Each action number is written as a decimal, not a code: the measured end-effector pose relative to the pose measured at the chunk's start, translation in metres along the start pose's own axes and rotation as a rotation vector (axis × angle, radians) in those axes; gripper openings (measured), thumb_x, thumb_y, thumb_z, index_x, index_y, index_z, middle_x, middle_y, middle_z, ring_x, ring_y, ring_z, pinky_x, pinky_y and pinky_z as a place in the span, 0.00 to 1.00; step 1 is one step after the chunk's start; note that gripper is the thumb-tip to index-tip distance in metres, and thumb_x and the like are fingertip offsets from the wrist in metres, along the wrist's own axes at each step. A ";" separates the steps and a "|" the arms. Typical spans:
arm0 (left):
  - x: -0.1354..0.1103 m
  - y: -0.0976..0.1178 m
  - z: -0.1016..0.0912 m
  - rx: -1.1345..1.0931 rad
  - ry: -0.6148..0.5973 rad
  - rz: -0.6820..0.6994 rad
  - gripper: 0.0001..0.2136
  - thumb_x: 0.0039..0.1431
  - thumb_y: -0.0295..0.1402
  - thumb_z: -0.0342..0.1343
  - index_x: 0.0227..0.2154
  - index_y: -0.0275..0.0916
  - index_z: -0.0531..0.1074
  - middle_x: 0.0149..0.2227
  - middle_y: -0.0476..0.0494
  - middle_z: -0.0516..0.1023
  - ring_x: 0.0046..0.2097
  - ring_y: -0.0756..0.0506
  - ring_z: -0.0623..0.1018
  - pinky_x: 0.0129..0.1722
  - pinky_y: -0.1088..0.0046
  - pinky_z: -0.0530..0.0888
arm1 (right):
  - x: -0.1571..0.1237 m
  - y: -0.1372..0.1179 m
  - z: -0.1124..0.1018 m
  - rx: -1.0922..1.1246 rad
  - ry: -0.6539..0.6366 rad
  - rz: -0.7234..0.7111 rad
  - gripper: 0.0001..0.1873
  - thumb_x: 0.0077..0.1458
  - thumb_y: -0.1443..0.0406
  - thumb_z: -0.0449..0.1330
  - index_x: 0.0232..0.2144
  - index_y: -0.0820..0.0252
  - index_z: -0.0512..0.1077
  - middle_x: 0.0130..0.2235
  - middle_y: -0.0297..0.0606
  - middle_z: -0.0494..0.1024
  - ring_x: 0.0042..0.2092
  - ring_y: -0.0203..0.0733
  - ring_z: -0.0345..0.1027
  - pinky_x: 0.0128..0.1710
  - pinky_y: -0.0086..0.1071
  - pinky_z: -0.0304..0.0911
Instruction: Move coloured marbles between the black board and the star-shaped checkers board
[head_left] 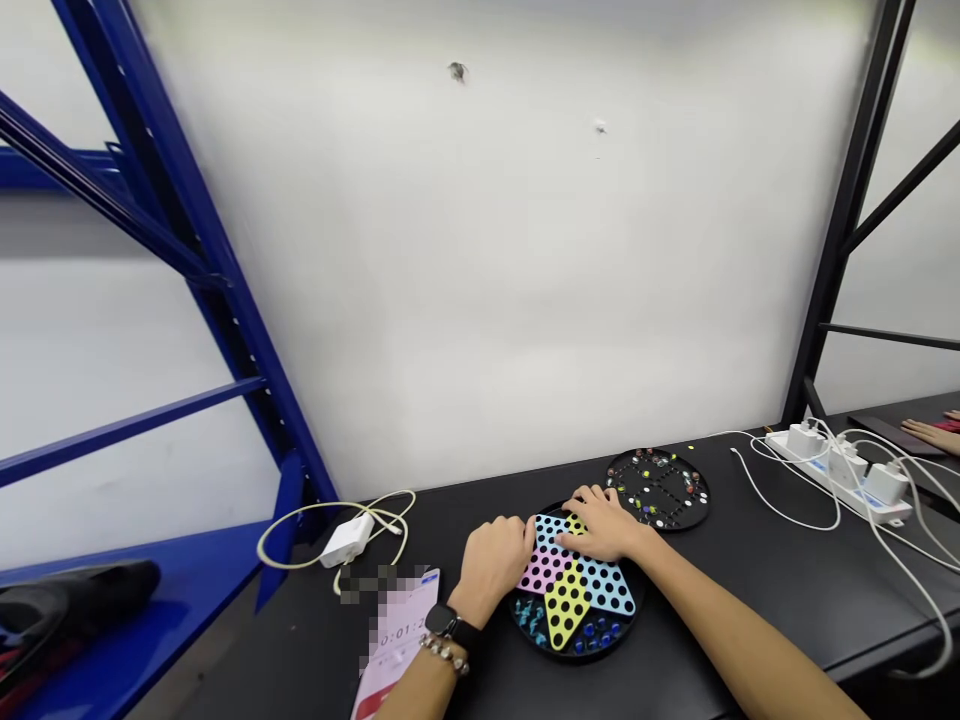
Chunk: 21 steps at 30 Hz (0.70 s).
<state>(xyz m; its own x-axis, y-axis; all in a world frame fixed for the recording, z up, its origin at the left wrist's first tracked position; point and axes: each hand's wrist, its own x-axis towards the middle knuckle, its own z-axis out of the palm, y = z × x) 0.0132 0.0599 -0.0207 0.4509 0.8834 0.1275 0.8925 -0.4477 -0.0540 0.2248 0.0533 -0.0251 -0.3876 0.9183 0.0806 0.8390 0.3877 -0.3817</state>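
A round black Chinese checkers board with a coloured star of pink, blue and yellow points lies on the black table. Small blue marbles sit in its rim near me. My left hand rests on the board's left edge with its fingers curled; a dark watch and a bead bracelet are on that wrist. My right hand lies over the top of the star, fingers bent down onto the holes. Whether either hand holds a marble is hidden.
A second round black tray with scattered marbles lies behind the board. A phone lies at the left, beside a white charger and cable. A power strip with plugs is at the right, another person's hand beyond it. Blue shelving stands left.
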 end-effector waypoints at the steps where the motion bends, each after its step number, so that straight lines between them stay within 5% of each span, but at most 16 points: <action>1: 0.000 0.000 0.000 -0.016 -0.001 -0.018 0.19 0.68 0.37 0.41 0.48 0.36 0.75 0.37 0.32 0.78 0.40 0.38 0.78 0.39 0.65 0.70 | 0.000 0.000 0.000 0.002 0.004 0.004 0.33 0.58 0.43 0.49 0.56 0.55 0.67 0.54 0.49 0.67 0.56 0.56 0.56 0.56 0.52 0.48; 11: 0.012 -0.008 -0.010 -0.172 -0.038 -0.291 0.28 0.70 0.43 0.31 0.32 0.38 0.77 0.36 0.35 0.81 0.41 0.38 0.80 0.38 0.65 0.71 | 0.001 -0.003 -0.001 0.041 0.122 0.053 0.29 0.59 0.44 0.51 0.54 0.54 0.69 0.57 0.47 0.64 0.60 0.54 0.53 0.59 0.53 0.45; 21: 0.008 -0.005 -0.028 -0.213 0.033 -0.338 0.28 0.70 0.44 0.33 0.28 0.39 0.76 0.34 0.37 0.81 0.39 0.38 0.80 0.34 0.68 0.67 | 0.001 -0.017 -0.005 0.182 0.345 0.051 0.20 0.61 0.48 0.52 0.46 0.53 0.70 0.52 0.42 0.68 0.56 0.49 0.57 0.56 0.49 0.51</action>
<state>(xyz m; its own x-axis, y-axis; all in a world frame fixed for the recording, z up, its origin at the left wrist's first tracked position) 0.0121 0.0656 0.0080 0.1285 0.9826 0.1343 0.9670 -0.1542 0.2030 0.2119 0.0478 -0.0141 -0.1705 0.9211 0.3501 0.7606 0.3489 -0.5474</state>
